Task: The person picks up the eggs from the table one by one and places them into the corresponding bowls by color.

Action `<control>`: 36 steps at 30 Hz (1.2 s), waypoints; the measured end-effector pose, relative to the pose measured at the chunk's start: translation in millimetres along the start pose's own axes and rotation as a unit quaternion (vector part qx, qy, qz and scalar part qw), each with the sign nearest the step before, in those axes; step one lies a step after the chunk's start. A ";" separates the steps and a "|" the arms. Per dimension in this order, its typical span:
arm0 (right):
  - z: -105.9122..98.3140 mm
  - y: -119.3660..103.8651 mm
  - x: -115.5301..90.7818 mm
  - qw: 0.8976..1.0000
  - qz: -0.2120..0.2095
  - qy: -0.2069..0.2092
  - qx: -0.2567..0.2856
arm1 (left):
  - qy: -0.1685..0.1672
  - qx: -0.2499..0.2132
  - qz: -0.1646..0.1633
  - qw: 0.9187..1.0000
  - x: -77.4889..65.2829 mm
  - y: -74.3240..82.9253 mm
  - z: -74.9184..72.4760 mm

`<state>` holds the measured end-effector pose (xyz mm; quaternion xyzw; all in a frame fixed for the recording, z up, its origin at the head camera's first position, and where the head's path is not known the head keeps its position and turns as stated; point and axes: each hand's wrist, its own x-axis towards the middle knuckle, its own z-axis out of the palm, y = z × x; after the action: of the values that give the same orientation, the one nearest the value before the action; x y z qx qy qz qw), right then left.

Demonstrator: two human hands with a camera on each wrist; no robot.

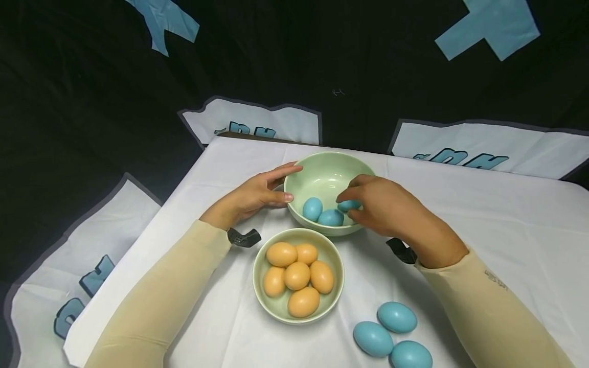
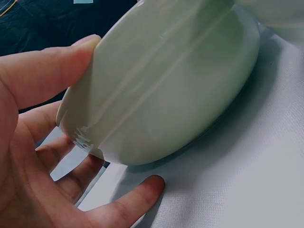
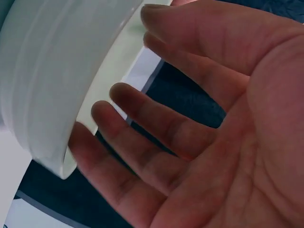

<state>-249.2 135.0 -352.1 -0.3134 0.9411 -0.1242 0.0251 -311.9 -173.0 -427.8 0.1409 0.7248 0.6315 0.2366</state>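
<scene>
A large pale green bowl (image 1: 317, 176) holds several blue eggs (image 1: 313, 209). My left hand (image 1: 257, 197) grips its left side, the thumb and fingers spread along the rim; in the left wrist view the thumb (image 2: 71, 71) lies against the rim. My right hand (image 1: 384, 204) reaches over the right rim, fingertips around a blue egg (image 1: 348, 205) low in the bowl. The right wrist view shows loosely bent fingers (image 3: 156, 128) apart from each other, with no egg visible between them; the bowl wall (image 3: 52, 85) hides what lies inside.
A smaller green bowl (image 1: 258, 294) full of orange eggs (image 1: 296, 276) stands in front, close to the large bowl. Several blue eggs (image 1: 397, 317) lie on the white cloth (image 1: 506, 245) at the front right. A black curtain (image 1: 294, 61) hangs behind the table.
</scene>
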 end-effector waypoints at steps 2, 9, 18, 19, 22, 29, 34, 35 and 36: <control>-2.0 0.3 -3.2 1.000 -0.002 0.009 0.001 | 0.000 -0.001 -0.001 1.000 0.4 -0.1 0.1; -8.1 4.4 -14.8 0.999 0.005 0.032 0.006 | 0.001 -0.007 -0.005 1.000 -0.4 -0.4 1.0; -15.5 6.5 -32.1 0.999 0.034 0.042 0.007 | -0.001 -0.006 -0.009 1.000 0.0 -0.9 0.4; -15.5 6.6 -34.2 0.998 0.038 0.042 0.006 | -0.001 -0.006 -0.010 1.000 0.1 -1.0 0.3; -14.6 6.8 -40.2 0.998 0.047 0.038 0.002 | 0.000 -0.010 -0.011 1.000 0.0 -1.0 0.5; -12.2 4.7 -55.9 0.998 0.051 0.043 -0.005 | -0.011 -0.027 -0.007 1.000 -0.4 -2.6 1.2; -11.6 -0.4 -68.1 0.998 0.036 0.048 -0.009 | -0.013 -0.026 -0.001 1.000 -0.4 -1.6 1.3; -11.0 -1.4 -71.0 0.998 0.033 0.049 -0.009 | -0.012 -0.026 0.000 1.000 -0.2 -1.3 1.3; -10.4 -2.3 -74.1 0.998 0.031 0.049 -0.008 | -0.012 -0.026 0.000 1.000 -0.4 -1.0 1.4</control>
<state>-189.7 179.7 -343.8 -0.2782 0.9514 -0.1309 -0.0199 -310.8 -172.2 -428.9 0.1423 0.7056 0.6482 0.2484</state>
